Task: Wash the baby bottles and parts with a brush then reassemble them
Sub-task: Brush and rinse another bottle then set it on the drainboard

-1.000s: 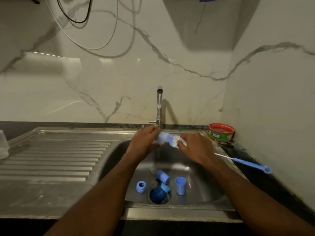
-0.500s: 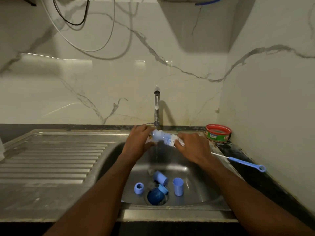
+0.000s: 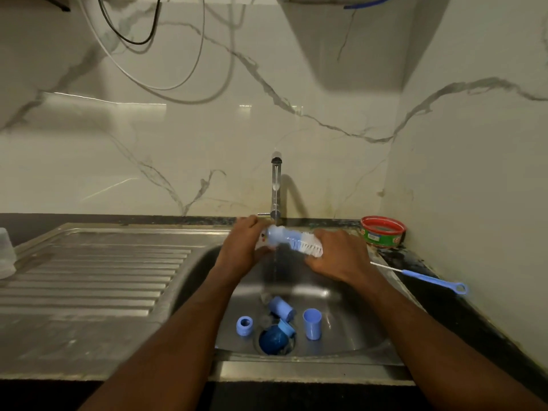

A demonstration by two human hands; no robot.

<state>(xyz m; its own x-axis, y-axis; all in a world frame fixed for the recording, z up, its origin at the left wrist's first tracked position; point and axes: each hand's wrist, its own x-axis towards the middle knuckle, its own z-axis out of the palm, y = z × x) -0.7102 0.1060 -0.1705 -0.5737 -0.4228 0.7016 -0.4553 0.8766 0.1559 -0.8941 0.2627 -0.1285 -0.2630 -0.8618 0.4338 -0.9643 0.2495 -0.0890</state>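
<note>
Both hands have drifted slightly since the frame a second back, and more of the white bristles now show between them than before.

Nearest me, down in the sink basin [image 3: 350, 330], the loose parts lie around the drain: a dark blue rounded piece [image 3: 272, 341] sits in the drain hole, a small blue ring [image 3: 244, 325] lies just left of it, a light blue cap [image 3: 312, 324] stands with its open end up to the right, and another light blue cylindrical part [image 3: 281, 307] lies on its side behind the drain.

Above those, over the basin, my left hand [image 3: 241, 250] has its grip closed on a small pale blue bottle part [image 3: 275, 235], held under the thin stream of water. My right hand [image 3: 341, 256] has its grip closed on the bottle brush [image 3: 308, 246], whose white bristled head points left and touches the blue part. I cannot tell how far the brush goes inside it.

On the dark tabletop to the right lies a thin blue nipple brush [image 3: 430, 280], loop end away from the sink. Left, on the ribbed drainboard [image 3: 98, 277], a clear bottle [image 3: 6, 253] stands at the frame edge.

Farther back, the tap [image 3: 275, 188] rises against the marble wall, and a red-rimmed tub [image 3: 382, 231] sits in the right corner.
</note>
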